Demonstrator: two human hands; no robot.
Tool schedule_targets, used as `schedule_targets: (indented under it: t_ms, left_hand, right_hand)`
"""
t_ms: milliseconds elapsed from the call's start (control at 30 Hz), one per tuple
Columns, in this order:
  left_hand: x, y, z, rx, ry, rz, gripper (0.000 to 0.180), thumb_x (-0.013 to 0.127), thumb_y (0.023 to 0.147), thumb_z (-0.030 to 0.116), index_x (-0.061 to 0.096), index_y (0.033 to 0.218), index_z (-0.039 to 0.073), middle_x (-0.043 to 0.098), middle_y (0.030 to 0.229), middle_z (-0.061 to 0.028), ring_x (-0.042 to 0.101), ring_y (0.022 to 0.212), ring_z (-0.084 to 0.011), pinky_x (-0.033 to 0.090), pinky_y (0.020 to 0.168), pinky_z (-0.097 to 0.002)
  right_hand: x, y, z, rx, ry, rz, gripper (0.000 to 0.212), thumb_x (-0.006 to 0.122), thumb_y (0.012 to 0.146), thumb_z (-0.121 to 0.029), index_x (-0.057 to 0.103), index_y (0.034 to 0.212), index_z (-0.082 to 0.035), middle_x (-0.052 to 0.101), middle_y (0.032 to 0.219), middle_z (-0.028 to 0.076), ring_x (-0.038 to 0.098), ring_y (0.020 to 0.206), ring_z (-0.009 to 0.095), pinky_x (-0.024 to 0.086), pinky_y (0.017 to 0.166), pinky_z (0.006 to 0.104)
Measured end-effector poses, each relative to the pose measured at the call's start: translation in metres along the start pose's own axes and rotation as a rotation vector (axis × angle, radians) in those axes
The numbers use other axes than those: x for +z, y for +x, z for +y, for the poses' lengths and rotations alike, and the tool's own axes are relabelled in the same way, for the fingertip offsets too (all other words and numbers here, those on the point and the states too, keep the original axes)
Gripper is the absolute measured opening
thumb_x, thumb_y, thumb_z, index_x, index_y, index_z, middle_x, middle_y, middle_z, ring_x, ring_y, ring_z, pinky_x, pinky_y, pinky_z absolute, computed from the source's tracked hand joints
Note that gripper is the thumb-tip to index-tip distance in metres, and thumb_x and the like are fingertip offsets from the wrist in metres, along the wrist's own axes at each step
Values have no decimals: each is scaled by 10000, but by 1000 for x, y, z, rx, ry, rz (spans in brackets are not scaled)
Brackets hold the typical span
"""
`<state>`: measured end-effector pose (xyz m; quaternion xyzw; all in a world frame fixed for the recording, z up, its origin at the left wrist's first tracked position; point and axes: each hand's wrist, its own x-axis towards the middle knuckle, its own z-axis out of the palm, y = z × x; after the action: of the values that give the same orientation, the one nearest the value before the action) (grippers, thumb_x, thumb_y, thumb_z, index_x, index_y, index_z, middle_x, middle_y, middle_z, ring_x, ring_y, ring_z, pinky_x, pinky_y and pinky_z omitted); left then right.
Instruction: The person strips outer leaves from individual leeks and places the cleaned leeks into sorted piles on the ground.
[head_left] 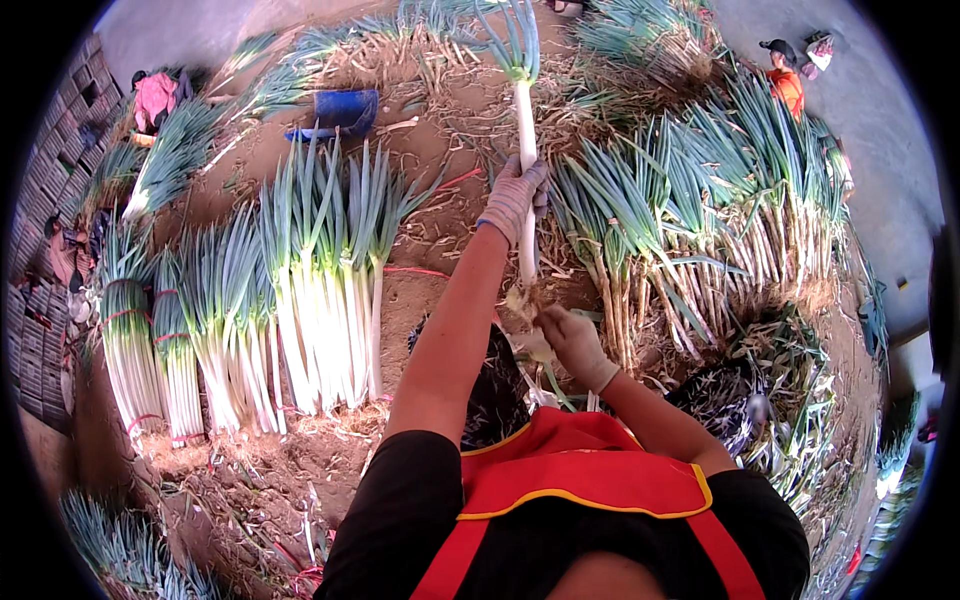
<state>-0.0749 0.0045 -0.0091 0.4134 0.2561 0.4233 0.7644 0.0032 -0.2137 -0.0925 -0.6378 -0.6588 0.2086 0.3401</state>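
My left hand (516, 195), in a striped work glove, is closed around the white stalk of a long green onion (525, 120). Its green leaves point up and away from me, and its root end (522, 303) hangs toward my lap. My right hand (575, 345), in a pale glove, is closed at that root end, with its fingertips on the brownish roots and loose skin. Cleaned green onions (330, 300) with bright white stalks stand in a row to the left. Unpeeled green onions (700, 220) with brown, soiled stalks lean together on the right.
Tied bundles (130, 340) stand at the far left. A blue plastic container (345, 112) lies beyond the row. Peeled leaf scraps (800, 400) are heaped by my right knee. Other people sit at the far left, one in a pink top (155, 95); another in orange (787, 88) is far right.
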Motion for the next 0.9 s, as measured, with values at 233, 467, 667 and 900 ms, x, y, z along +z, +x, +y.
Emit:
schedule_targets:
  t_ms: [233,467,667,900]
  left_hand:
    - [20,-6,-14,185,695,-126,221,651,890,199,547,1048,84,503,654,12,475,508,-106,410,461,-267]
    - [19,-47,-16,493,1318,-406,380,597,849,404,631,1117,137,670,895,-140,663,822,-308,513,750,-427]
    - [5,-76,27,369,1611,-273,288,591,811,358,659,1008,160,671,929,-112,649,866,-324,514,782,-438]
    - [-93,-150,70,337,1500,220,302,608,828,325,661,1058,137,632,963,-156,619,930,-336,495,828,-433]
  right_hand:
    - [-87,42,95,191,-255,-202,314,554,934,-355,632,1150,-140,629,978,71,617,901,211,535,723,350]
    - [-226,96,120,205,1109,378,340,574,904,-313,549,1118,-51,595,1025,76,574,867,200,463,751,336]
    - [-229,77,276,145,1222,72,221,474,974,-218,592,1077,-63,547,863,35,482,716,162,425,681,292]
    - [-206,74,268,-355,-769,179,161,608,755,-140,523,860,-52,529,772,44,544,725,277,465,691,380]
